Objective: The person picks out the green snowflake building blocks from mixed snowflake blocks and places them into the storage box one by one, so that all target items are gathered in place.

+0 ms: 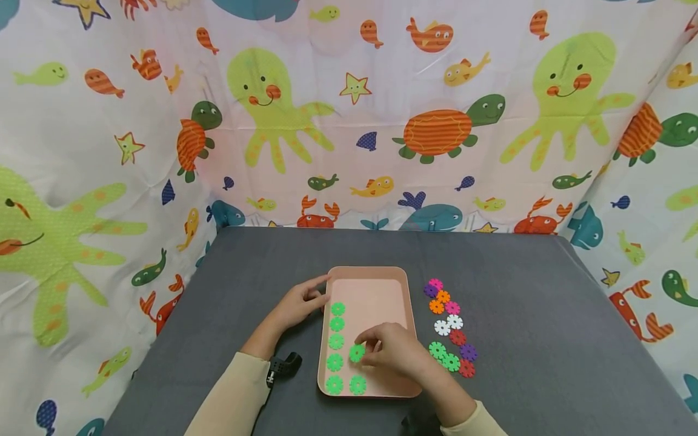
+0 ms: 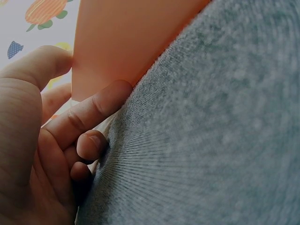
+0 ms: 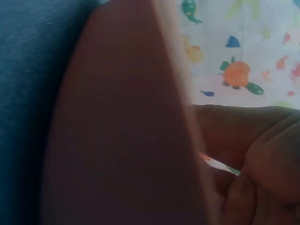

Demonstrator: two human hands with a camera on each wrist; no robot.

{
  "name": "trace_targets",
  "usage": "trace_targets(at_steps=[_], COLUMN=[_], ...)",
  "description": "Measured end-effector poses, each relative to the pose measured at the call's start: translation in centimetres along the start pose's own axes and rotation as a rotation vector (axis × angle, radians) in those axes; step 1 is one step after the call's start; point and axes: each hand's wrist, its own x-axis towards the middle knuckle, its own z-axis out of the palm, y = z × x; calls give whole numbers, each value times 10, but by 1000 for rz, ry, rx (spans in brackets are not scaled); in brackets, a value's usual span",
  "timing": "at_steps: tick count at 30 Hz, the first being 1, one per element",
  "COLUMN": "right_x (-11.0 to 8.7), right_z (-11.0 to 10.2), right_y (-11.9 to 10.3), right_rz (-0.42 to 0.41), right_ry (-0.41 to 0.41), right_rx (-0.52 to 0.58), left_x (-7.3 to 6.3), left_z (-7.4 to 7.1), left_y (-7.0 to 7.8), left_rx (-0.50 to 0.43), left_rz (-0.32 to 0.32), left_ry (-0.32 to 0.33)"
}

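On the grey table a pink tray (image 1: 376, 274) lies with several green notched discs (image 1: 336, 342) in a column along its left side. One more green disc (image 1: 357, 384) sits at the bottom of a second column. Just above it, my right hand (image 1: 395, 351) pinches another green notched disc (image 1: 357, 353) between thumb and fingertips, over or on the tray floor. The right wrist view shows the tray wall (image 3: 122, 117) hiding that disc. My left hand (image 1: 297, 306) rests its fingers against the tray's left side, and fingertips (image 2: 119, 91) touch the outer wall in the left wrist view.
Right of the tray, loose notched discs in pink, purple, orange, white (image 1: 442, 327), red (image 1: 466, 368) and green (image 1: 451, 362) lie in a strip. A black wrist device (image 1: 285, 366) sits by the left sleeve. A printed cloth (image 1: 349, 121) hangs behind the table.
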Motion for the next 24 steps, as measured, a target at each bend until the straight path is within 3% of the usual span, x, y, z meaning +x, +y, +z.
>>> trace_targets(at_steps=[6,12,18,24], right_x=[0,1,-1,-8], right_z=[11,17,4,-37], right_y=[5,7,5,8], right_rz=[13,17,35,38], right_ry=[28,45,28,73], right_rx=[-202,-264,-196,-81], left_x=[-1,-1,-1,-1], left_z=[0,0,1,0], left_y=[1,2,0,1], left_rx=[-7,-12,-14,-16], left_rz=[-8,-13,-4,-7], left_ry=[5,9,10,4])
